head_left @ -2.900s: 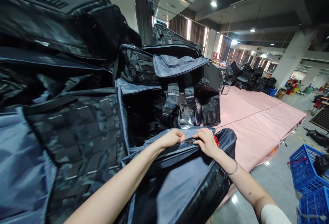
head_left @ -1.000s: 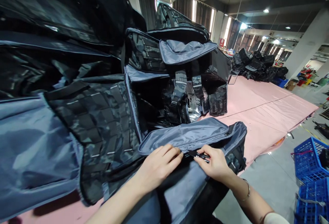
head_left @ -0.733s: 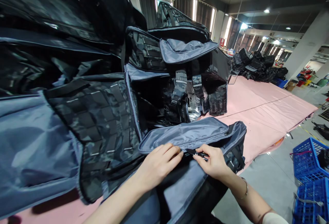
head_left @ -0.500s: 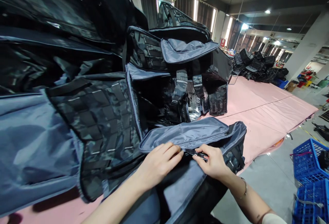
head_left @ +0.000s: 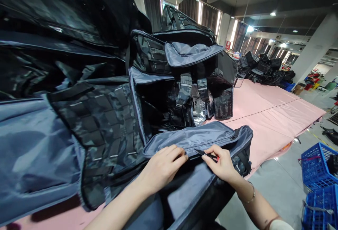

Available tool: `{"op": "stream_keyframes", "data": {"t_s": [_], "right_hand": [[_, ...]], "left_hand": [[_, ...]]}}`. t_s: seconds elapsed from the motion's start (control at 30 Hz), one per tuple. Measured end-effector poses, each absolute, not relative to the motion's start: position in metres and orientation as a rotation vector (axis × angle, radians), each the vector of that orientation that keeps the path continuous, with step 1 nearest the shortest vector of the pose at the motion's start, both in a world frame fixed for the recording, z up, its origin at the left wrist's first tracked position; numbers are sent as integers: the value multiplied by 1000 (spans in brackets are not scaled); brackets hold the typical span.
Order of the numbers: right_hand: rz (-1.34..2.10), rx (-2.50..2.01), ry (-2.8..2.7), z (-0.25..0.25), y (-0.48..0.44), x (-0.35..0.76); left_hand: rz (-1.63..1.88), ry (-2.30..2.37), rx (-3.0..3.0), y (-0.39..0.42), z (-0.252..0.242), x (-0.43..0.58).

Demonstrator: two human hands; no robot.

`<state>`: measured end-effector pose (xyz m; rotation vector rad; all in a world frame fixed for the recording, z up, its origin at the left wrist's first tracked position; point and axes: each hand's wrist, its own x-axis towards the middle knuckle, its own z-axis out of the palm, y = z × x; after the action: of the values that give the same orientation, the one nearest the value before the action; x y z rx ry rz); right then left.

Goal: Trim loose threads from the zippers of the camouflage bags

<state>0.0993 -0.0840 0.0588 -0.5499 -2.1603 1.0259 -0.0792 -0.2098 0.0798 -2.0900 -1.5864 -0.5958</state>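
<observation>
A dark camouflage bag with grey lining (head_left: 200, 136) lies open in front of me on the pink table. My left hand (head_left: 162, 166) presses down on the grey edge of its flap, fingers together and curled over the fabric. My right hand (head_left: 221, 163) pinches a small black thread snipper with a red handle (head_left: 207, 155), its tip pointing left toward the left fingers along the bag's seam. A bracelet is on my right wrist.
A tall heap of similar black and camouflage bags (head_left: 79, 82) fills the left and middle. The pink-covered table (head_left: 266, 117) runs off to the right, with more bags (head_left: 261, 69) at its far end. Blue plastic crates (head_left: 318, 180) stand on the floor at right.
Since 2.9 s ago the bag's grey flap has been turned open and both hands came nearer. In the last half second the snipper tip lifted slightly off the seam.
</observation>
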Motion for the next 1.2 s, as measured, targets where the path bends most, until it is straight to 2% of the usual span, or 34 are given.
{"op": "stream_keyframes", "data": {"t_s": [0.2,0.43,0.63,0.77,1.2], "right_hand": [[1081,-705,-1973,66,-76,100],[969,-715,-1971,67,-81,97],[935,-725,-1998,53,-89,94],[879,-765,-1937,45,-91,84],[866,-710,-1947,45,-90,66]], "left_hand": [[-785,-2131,-1995,-191,98,-81],[-472,-2495,-1990,-156,110,-78],[-718,-2782,-1682,-152,117,-82],[-845,-2813,-1615,-155,116,-84],[-821,-2670,-1642,-159,102,-81]]}}
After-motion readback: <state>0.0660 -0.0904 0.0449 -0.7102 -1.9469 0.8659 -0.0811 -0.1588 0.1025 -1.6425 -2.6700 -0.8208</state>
